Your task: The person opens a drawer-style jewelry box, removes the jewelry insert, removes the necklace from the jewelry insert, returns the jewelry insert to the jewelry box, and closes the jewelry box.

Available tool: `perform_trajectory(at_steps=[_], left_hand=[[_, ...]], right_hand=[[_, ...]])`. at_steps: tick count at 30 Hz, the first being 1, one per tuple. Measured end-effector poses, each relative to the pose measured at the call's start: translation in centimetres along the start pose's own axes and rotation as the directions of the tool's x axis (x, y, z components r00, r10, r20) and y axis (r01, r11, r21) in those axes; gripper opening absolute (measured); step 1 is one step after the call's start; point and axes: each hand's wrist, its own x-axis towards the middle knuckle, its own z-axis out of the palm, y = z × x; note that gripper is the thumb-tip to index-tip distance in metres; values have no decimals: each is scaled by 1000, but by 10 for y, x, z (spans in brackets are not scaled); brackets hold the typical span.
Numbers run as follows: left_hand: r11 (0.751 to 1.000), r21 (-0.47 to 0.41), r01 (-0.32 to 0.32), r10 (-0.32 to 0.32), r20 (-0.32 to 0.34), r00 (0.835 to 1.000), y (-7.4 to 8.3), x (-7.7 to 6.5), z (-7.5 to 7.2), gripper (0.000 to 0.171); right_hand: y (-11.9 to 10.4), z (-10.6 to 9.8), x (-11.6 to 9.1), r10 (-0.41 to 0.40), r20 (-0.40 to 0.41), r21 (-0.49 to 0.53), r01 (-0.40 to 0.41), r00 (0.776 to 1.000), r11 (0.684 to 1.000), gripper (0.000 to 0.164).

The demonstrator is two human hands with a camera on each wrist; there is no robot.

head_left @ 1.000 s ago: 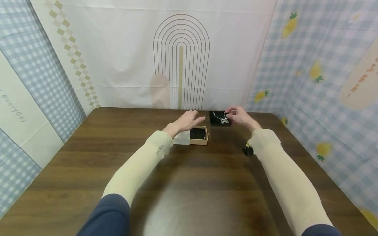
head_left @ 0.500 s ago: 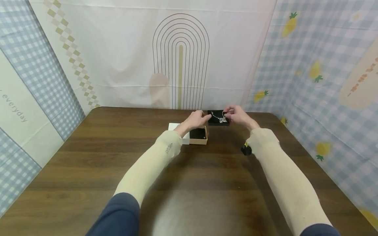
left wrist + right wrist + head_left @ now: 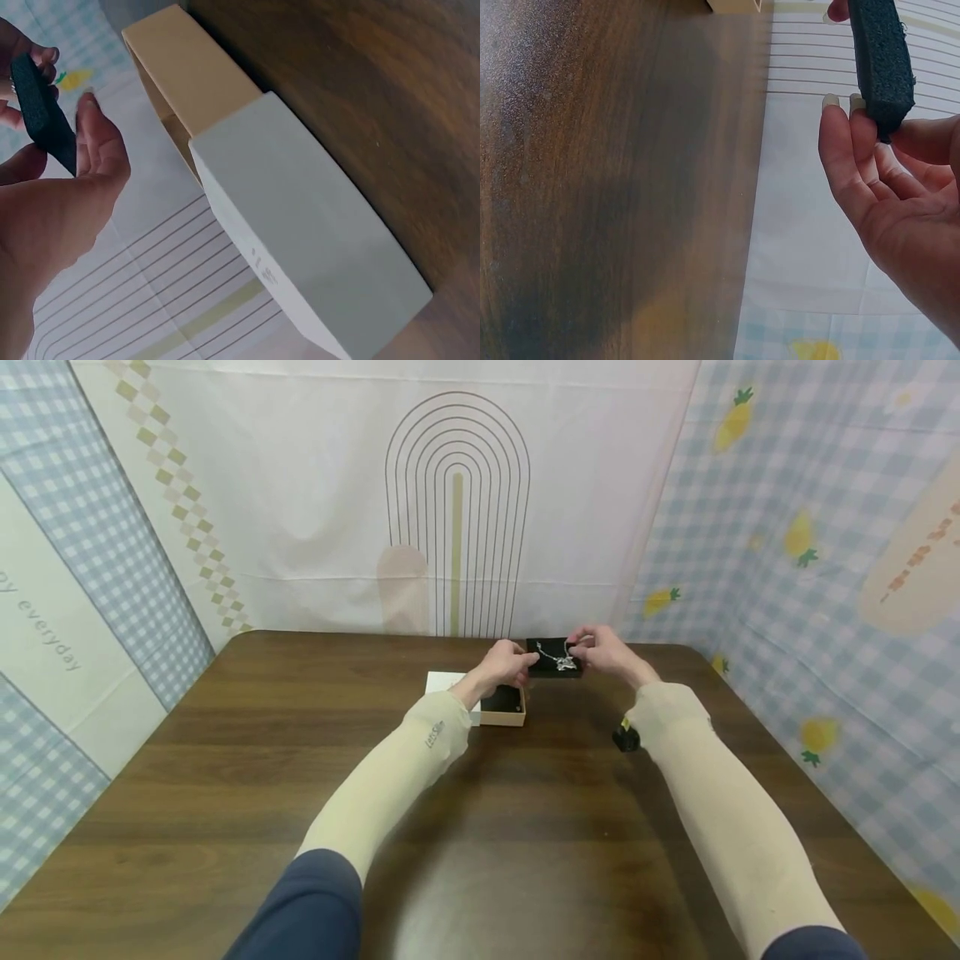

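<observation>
A black foam pad is held up above the table, with a silver chain necklace and its pendant lying across its top face. My left hand pinches the pad's left edge, thumb on one face and fingers on the other, as the left wrist view shows on the foam. At the opposite edge my right hand pinches the pad between thumb and fingers; the right wrist view shows the fingertips against its underside. Below my left hand sits a tan drawer box, partly pulled from its white sleeve.
The brown wooden table carries the box near its far edge. Behind it hangs a white cloth with arch lines, and a blue checked cloth hangs at the right. A dark wrist device is under my right wrist.
My left hand has moved right from above the box and taken hold of the pad's left edge. My right hand keeps its grip, and the pad has shifted slightly left.
</observation>
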Motion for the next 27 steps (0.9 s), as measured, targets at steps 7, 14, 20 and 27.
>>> perform_trajectory(at_steps=[7, 14, 20, 27], left_hand=[[972, -225, 68, -69, 4, 998, 0, 4, 3, 33], [945, -307, 109, -111, 11, 994, 0, 6, 4, 36], [929, -353, 108, -110, 16, 994, 0, 7, 4, 37], [921, -373, 109, -111, 17, 994, 1, 7, 5, 38]], right_hand=[[2, 0, 2, 20, 5, 7, -20, 1000, 1000, 29], [7, -2, 3, 34, -5, 4, -34, 999, 999, 30], [7, -3, 2, 53, -4, 40, -53, 999, 998, 33], [8, -7, 2, 63, -6, 48, -63, 998, 997, 35]])
